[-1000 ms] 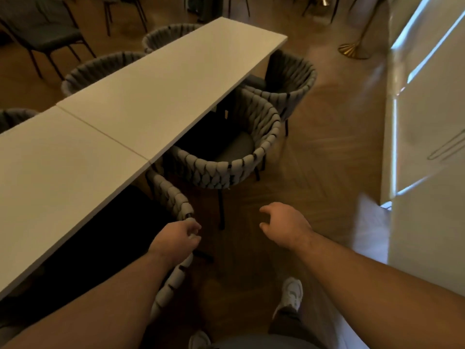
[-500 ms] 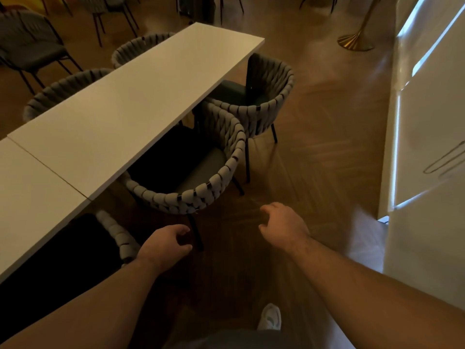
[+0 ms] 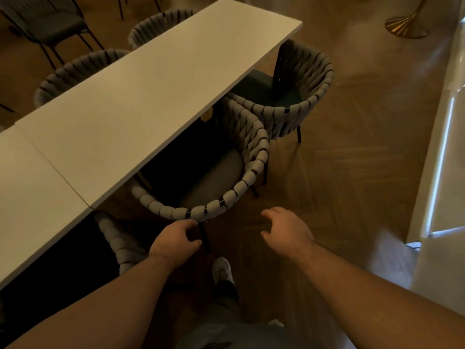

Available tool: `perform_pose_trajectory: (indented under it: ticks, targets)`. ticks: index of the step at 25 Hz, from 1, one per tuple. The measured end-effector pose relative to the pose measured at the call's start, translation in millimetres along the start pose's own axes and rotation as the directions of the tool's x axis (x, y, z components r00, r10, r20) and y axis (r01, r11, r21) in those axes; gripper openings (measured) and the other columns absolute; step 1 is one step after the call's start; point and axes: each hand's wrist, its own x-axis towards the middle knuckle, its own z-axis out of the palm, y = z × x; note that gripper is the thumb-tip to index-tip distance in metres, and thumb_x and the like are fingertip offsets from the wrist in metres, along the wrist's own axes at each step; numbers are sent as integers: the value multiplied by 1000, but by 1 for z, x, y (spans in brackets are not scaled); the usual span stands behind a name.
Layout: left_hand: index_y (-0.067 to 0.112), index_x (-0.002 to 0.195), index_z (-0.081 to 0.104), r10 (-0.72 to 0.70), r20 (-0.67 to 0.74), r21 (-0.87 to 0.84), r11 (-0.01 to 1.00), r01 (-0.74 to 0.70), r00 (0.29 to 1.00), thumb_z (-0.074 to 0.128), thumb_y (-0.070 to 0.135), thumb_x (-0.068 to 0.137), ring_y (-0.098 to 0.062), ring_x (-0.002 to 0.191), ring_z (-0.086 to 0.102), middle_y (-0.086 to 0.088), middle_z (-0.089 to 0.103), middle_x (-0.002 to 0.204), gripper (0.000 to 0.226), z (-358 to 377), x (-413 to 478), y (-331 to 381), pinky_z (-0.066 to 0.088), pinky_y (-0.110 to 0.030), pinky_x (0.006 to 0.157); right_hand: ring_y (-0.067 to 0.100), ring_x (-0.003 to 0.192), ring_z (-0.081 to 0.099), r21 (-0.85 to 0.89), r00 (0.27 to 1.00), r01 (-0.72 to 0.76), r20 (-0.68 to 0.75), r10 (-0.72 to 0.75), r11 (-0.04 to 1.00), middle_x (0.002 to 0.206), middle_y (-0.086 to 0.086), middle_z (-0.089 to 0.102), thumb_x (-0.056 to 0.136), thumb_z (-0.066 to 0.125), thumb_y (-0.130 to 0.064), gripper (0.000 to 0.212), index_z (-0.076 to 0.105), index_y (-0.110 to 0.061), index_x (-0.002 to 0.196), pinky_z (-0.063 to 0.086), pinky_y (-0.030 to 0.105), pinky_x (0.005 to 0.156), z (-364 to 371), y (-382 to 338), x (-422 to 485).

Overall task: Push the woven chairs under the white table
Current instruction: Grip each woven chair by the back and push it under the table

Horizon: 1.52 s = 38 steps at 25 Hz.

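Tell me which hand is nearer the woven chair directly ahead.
Left. The left hand sits just short of the woven chair, at its back rim; the right hand hovers over the floor, further off to the chair's right.

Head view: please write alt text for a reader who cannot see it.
The left hand and right hand hover empty just behind the curved back of a woven chair standing partway under a long white table. A second woven chair beyond it also sticks out, and a third chair by the left arm is tucked further in.
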Motion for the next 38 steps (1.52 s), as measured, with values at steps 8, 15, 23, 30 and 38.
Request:
perform_pose_trajectory:
  ticks: [8, 15, 23, 30, 38]
  targets:
    - [33, 142, 55, 35, 123, 63, 997, -43, 992, 72, 36, 90, -11, 120, 58, 9, 58, 140, 56, -45, 94, 4, 53, -32, 100, 16, 135, 48, -88, 999, 52, 10, -51, 995, 151, -8, 48, 96, 67, -41, 61, 44, -33, 152, 50, 38, 105, -42, -24, 106]
    - [37, 152, 43, -135, 300, 105, 989, 109, 944, 68, 41, 91, -15, 118, 60, 5, 54, 145, 66, -45, 140, 19, 55, -33, 96, 20, 145, 39, -210, 965, 209, 202, -167, 955, 158, -4, 43, 96, 66, -43, 65, 41, -31, 155, 41, 40, 116, -54, -13, 189]
    - [37, 160, 27, -404, 299, 281, 903, 325, 865, 64, 24, 94, -28, 149, 30, -3, 40, 159, 77, 2, 149, 41, 16, -53, 126, 22, 132, 48, -387, 804, 527, 514, -298, 757, 143, -2, 52, 90, 67, -46, 63, 47, -33, 148, 44, 45, 109, -59, 19, 286]
    - [33, 163, 18, -405, 237, 306, 894, 328, 883, 50, 66, 95, -30, 158, 4, -3, 29, 167, 82, 32, 153, 37, -6, -66, 122, 29, 140, 40, -505, 716, 655, 652, -248, 562, 147, 4, 46, 92, 63, -42, 62, 43, -26, 149, 28, 56, 118, -40, 18, 310]
    - [35, 158, 32, -374, 169, 262, 909, 324, 912, 56, 62, 95, -24, 156, 18, 0, 40, 161, 72, 38, 130, 19, 1, -59, 126, 30, 146, 37, -554, 689, 703, 688, -231, 446, 156, 5, 45, 105, 42, -21, 51, 36, -28, 155, 14, 61, 125, -21, 14, 312]
